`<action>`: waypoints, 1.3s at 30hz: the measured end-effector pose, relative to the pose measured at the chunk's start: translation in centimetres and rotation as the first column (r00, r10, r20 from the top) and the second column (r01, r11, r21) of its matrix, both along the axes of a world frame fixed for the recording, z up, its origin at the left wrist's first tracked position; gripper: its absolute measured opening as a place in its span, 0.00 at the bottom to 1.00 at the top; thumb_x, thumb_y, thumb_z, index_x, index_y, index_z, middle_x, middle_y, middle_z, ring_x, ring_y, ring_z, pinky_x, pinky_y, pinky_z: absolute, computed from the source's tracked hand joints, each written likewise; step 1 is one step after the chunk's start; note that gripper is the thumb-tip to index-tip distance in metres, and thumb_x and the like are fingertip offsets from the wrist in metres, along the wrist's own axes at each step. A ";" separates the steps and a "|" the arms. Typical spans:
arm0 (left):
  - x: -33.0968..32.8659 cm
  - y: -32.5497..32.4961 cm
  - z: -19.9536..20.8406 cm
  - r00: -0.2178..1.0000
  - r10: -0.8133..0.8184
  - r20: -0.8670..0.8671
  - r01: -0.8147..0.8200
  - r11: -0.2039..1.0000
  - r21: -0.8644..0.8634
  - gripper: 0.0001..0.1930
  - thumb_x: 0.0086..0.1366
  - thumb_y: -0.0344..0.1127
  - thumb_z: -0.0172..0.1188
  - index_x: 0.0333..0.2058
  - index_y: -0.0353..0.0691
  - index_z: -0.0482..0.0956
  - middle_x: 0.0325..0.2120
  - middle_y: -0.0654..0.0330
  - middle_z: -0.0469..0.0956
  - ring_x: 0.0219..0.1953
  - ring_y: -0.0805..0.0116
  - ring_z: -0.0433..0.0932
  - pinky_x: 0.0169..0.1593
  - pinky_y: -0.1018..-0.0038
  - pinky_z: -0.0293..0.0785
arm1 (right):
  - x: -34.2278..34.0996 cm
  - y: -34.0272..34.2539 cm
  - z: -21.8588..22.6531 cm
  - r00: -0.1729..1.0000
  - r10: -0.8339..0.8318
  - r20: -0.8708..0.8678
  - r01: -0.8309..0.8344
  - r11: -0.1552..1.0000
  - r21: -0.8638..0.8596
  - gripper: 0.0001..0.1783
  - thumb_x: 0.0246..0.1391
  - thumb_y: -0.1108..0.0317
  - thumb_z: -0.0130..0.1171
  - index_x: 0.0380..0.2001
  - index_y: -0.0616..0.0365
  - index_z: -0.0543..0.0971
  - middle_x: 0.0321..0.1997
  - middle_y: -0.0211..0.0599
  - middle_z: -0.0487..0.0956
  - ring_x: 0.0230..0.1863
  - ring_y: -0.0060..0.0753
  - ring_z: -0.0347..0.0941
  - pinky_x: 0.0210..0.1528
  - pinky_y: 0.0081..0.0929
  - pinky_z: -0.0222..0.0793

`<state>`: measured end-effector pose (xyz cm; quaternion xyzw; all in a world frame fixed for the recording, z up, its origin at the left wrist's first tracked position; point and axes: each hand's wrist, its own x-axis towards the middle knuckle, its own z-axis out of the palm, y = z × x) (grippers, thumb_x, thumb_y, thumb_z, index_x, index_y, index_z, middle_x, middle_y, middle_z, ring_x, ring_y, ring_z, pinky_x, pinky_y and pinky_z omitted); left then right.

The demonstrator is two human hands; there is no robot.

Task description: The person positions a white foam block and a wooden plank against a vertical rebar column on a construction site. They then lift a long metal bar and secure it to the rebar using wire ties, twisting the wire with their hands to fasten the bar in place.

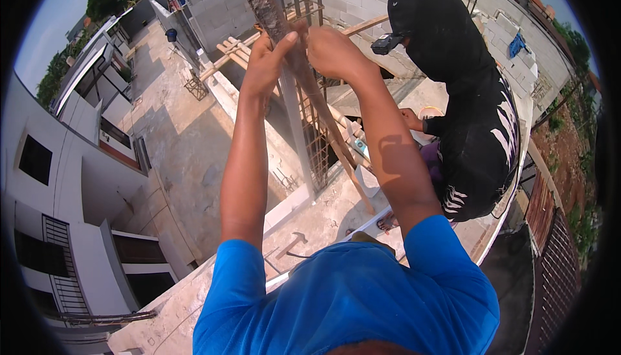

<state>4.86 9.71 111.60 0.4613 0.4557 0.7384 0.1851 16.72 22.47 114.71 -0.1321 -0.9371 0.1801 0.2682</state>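
Note:
A rough wooden pole [317, 96] leans up in front of me, its foot on the concrete ledge and its bark-covered top above my hands. My left hand [264, 64] is closed on the pole, its thumb lying across the wood. My right hand [333, 52] is a fist at the pole's right side, at about the same height. Its fingertips are turned away, so what it holds, if anything, is hidden. Beside the pole stand a pale upright post [292, 119] and a rusty steel rebar cage [317, 151].
At my right crouches a person [475, 109] in a black hooded top, one hand near a round tub [430, 112]. A hammer [297, 242] lies on the ledge [336, 203]. Bamboo poles [236, 51] cross an opening beyond. Left, the ledge drops to a paved lane [184, 128].

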 end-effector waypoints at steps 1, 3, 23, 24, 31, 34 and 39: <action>-0.4 -0.1 -0.2 1.000 -0.004 -0.016 0.004 1.000 -0.020 0.24 0.72 0.43 0.63 0.60 0.34 0.78 0.51 0.56 0.84 0.51 0.68 0.82 0.57 0.70 0.75 | -0.4 -0.1 -0.2 1.000 0.007 0.018 -0.009 0.996 0.089 0.16 0.64 0.68 0.50 0.46 0.68 0.80 0.43 0.62 0.83 0.51 0.65 0.79 0.55 0.54 0.74; -0.5 0.0 0.3 1.000 -0.015 -0.011 0.015 0.999 -0.034 0.25 0.72 0.42 0.64 0.61 0.33 0.78 0.50 0.57 0.84 0.51 0.69 0.82 0.58 0.71 0.75 | -0.6 -0.7 1.5 0.992 -0.016 0.122 0.006 0.996 0.084 0.17 0.61 0.70 0.51 0.47 0.68 0.81 0.46 0.61 0.84 0.52 0.63 0.80 0.55 0.53 0.75; -1.4 0.2 -2.3 0.996 -0.048 0.076 0.047 0.999 0.018 0.15 0.66 0.38 0.72 0.44 0.35 0.81 0.37 0.54 0.86 0.40 0.66 0.85 0.48 0.68 0.81 | 1.3 2.7 -3.7 0.870 0.483 -0.097 -0.401 0.581 -0.708 0.15 0.74 0.58 0.54 0.43 0.61 0.76 0.37 0.35 0.85 0.42 0.27 0.84 0.46 0.31 0.80; -1.3 0.3 -2.3 0.996 -0.043 0.083 0.042 0.999 0.025 0.15 0.66 0.38 0.72 0.44 0.35 0.81 0.37 0.54 0.86 0.40 0.66 0.85 0.47 0.69 0.81 | 1.3 2.6 -4.0 0.862 0.486 -0.144 -0.417 0.520 -0.746 0.14 0.75 0.59 0.53 0.43 0.60 0.75 0.38 0.36 0.85 0.43 0.28 0.84 0.48 0.32 0.81; -0.8 0.1 -1.0 0.998 0.001 0.069 -0.001 1.000 -0.009 0.16 0.66 0.40 0.71 0.44 0.36 0.82 0.36 0.56 0.85 0.38 0.68 0.84 0.43 0.71 0.81 | 1.6 0.3 -5.2 0.850 0.320 -0.419 -0.458 0.053 -0.887 0.14 0.74 0.63 0.54 0.51 0.64 0.73 0.41 0.39 0.81 0.43 0.38 0.85 0.52 0.38 0.85; -1.7 0.3 -1.0 0.999 0.009 0.048 -0.009 1.000 -0.003 0.15 0.66 0.41 0.71 0.44 0.36 0.82 0.35 0.57 0.85 0.37 0.69 0.84 0.42 0.72 0.81 | 2.0 0.5 -5.9 0.741 0.356 -0.570 -0.516 -0.242 -0.822 0.15 0.73 0.65 0.53 0.54 0.65 0.73 0.35 0.32 0.77 0.42 0.37 0.86 0.50 0.40 0.86; -1.5 0.9 -0.6 0.999 0.015 0.046 -0.017 0.999 0.039 0.15 0.66 0.42 0.72 0.43 0.37 0.82 0.33 0.57 0.85 0.35 0.69 0.84 0.41 0.72 0.81 | 3.4 2.7 -6.4 0.756 0.486 -0.439 -0.451 -0.099 -0.887 0.19 0.73 0.66 0.52 0.61 0.66 0.72 0.31 0.26 0.74 0.35 0.30 0.85 0.49 0.47 0.88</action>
